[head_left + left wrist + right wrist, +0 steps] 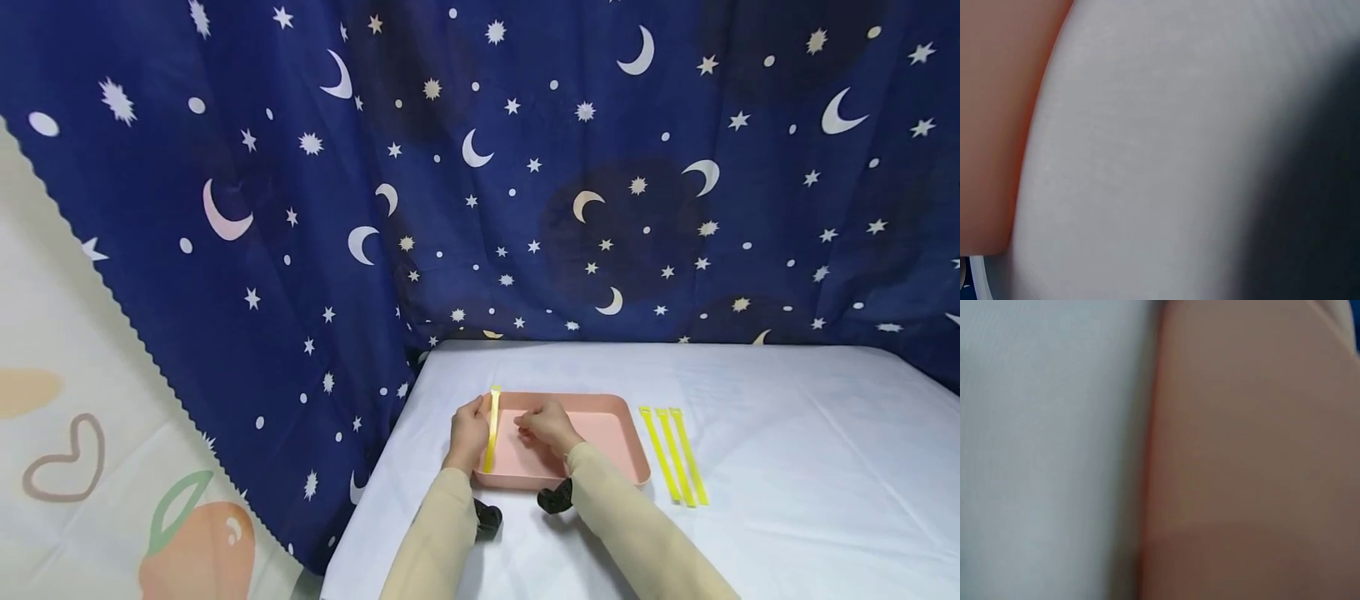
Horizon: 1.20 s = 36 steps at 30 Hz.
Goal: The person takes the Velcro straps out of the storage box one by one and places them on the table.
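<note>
A pink tray (609, 425) sits on a white cloth-covered table (787, 467). My left hand (468, 432) is at the tray's left rim and holds a yellow strip (492, 429) that stands along that rim. My right hand (549, 427) rests inside the tray with its fingers curled down onto the floor; whether it pinches anything is hidden. Three more yellow strips (673, 454) lie side by side on the cloth just right of the tray. Both wrist views are blurred close-ups: the pink tray wall (991, 125) beside white cloth (1147, 156), and the tray wall (1254, 450) again.
A dark blue curtain (480, 167) with moons and stars hangs behind the table and down its left side. A pale sheet (67, 467) with fruit shapes fills the lower left. White cloth stretches out to the right of the strips.
</note>
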Each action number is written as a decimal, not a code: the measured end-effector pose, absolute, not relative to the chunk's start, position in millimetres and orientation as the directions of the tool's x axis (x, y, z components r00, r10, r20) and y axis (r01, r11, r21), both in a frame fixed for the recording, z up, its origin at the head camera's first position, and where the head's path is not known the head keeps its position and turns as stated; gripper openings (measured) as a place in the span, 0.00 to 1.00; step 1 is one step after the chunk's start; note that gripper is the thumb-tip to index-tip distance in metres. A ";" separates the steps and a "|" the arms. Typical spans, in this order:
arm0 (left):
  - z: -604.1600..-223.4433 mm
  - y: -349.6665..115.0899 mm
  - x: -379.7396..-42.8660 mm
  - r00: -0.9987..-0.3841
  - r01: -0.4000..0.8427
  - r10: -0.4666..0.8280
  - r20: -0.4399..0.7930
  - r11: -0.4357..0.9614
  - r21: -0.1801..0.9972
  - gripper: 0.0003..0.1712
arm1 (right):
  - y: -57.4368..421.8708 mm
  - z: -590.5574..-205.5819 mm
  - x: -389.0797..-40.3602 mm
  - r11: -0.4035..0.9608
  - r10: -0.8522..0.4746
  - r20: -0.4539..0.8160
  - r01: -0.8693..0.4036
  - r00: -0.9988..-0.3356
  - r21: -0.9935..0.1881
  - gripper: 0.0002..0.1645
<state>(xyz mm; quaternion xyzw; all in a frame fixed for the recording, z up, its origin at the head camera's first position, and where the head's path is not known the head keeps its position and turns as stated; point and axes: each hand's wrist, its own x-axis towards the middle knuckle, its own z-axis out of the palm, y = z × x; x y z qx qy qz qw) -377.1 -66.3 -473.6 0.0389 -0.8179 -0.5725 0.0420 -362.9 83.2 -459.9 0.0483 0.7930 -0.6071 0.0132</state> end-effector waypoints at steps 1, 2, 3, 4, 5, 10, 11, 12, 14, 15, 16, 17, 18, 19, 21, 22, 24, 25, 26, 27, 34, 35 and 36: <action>-472.7 -66.0 -376.9 -0.993 -0.011 -0.112 0.028 0.339 0.941 0.25 | 82.3 -459.2 -363.5 0.256 0.058 -0.088 0.100 -0.994 -0.961 0.08; -472.1 -65.9 -376.7 -0.993 -0.003 -0.113 0.037 0.339 0.941 0.25 | 81.5 -458.7 -364.2 0.257 0.054 -0.096 0.107 -0.994 -0.960 0.08; -471.6 -66.0 -376.5 -0.993 0.000 -0.113 0.041 0.340 0.941 0.25 | 80.6 -458.2 -364.8 0.257 0.051 -0.107 0.117 -0.993 -0.959 0.08; -471.3 -66.1 -376.1 -0.993 0.005 -0.113 0.046 0.338 0.941 0.25 | 79.7 -457.9 -365.3 0.257 0.050 -0.113 0.123 -0.992 -0.959 0.08; -471.2 -66.3 -375.9 -0.992 0.010 -0.112 0.050 0.336 0.942 0.25 | 78.8 -457.6 -365.8 0.255 0.051 -0.117 0.126 -0.992 -0.959 0.08; -472.4 -68.0 -377.6 -0.990 0.041 -0.112 0.084 0.343 0.938 0.25 | 72.3 -458.3 -368.4 0.244 0.047 -0.104 0.112 -0.993 -0.963 0.08; -472.4 -67.9 -377.8 -0.990 0.043 -0.113 0.086 0.344 0.938 0.25 | 70.9 -459.4 -369.3 0.246 0.045 -0.098 0.106 -0.994 -0.964 0.07; -472.8 -67.8 -378.3 -0.990 0.043 -0.115 0.088 0.347 0.937 0.25 | 69.6 -460.3 -369.8 0.249 0.045 -0.090 0.099 -0.995 -0.963 0.07; -473.2 -67.0 -378.6 -0.991 0.035 -0.113 0.078 0.347 0.937 0.24 | 67.1 -462.7 -370.6 0.251 0.046 -0.074 0.084 -0.996 -0.964 0.06; -473.3 -66.7 -378.8 -0.991 0.034 -0.113 0.078 0.348 0.937 0.24 | 66.4 -463.8 -370.5 0.255 0.045 -0.060 0.070 -0.997 -0.965 0.06; -473.6 -66.5 -378.5 -0.991 0.029 -0.112 0.071 0.343 0.939 0.24 | 65.6 -464.9 -370.7 0.258 0.045 -0.052 0.062 -0.998 -0.964 0.06; -474.0 -66.2 -378.4 -0.992 0.020 -0.112 0.061 0.337 0.941 0.24 | 64.6 -465.5 -370.5 0.257 0.044 -0.047 0.056 -0.998 -0.965 0.06; -474.3 -66.2 -378.6 -0.992 0.017 -0.111 0.057 0.335 0.942 0.24 | 63.5 -465.9 -370.2 0.254 0.043 -0.040 0.050 -0.998 -0.966 0.06; -474.3 -66.4 -378.5 -0.993 0.015 -0.109 0.054 0.331 0.943 0.24 | 62.3 -466.3 -370.2 0.250 0.041 -0.037 0.046 -0.998 -0.967 0.06; -473.7 -67.0 -378.0 -0.992 0.017 -0.111 0.056 0.330 0.944 0.24 | 59.8 -466.5 -370.7 0.246 0.037 -0.025 0.033 -0.999 -0.969 0.06; -473.9 -67.1 -377.6 -0.992 0.017 -0.111 0.056 0.328 0.945 0.24 | 58.6 -467.1 -370.8 0.248 0.042 -0.026 0.035 -0.999 -0.968 0.05; -474.2 -67.4 -377.0 -0.992 0.028 -0.108 0.068 0.337 0.941 0.24 | 56.9 -468.0 -371.1 0.266 0.050 -0.008 0.021 -0.999 -0.964 0.05; -474.3 -67.6 -376.6 -0.992 0.034 -0.107 0.074 0.342 0.939 0.24 | 56.1 -468.4 -371.4 0.277 0.056 -0.003 0.018 -0.998 -0.961 0.05; -474.2 -67.7 -376.3 -0.991 0.038 -0.108 0.080 0.348 0.937 0.25 | 55.3 -468.8 -371.6 0.285 0.059 0.002 0.015 -0.998 -0.958 0.05; -474.1 -67.7 -376.2 -0.990 0.042 -0.109 0.086 0.355 0.934 0.25 | 54.3 -469.2 -371.9 0.291 0.062 0.003 0.015 -0.998 -0.957 0.05; -473.0 -66.6 -375.0 -0.988 0.055 -0.115 0.108 0.392 0.918 0.26 | 46.7 -470.0 -372.6 0.294 0.060 0.002 0.016 -0.998 -0.956 0.05; -473.1 -66.4 -375.2 -0.988 0.048 -0.116 0.102 0.392 0.919 0.26 | 45.8 -469.9 -372.6 0.295 0.062 0.003 0.016 -0.998 -0.955 0.05; -473.2 -66.2 -375.3 -0.987 0.052 -0.117 0.107 0.397 0.916 0.26 | 44.9 -469.7 -372.8 0.298 0.063 0.005 0.014 -0.998 -0.955 0.04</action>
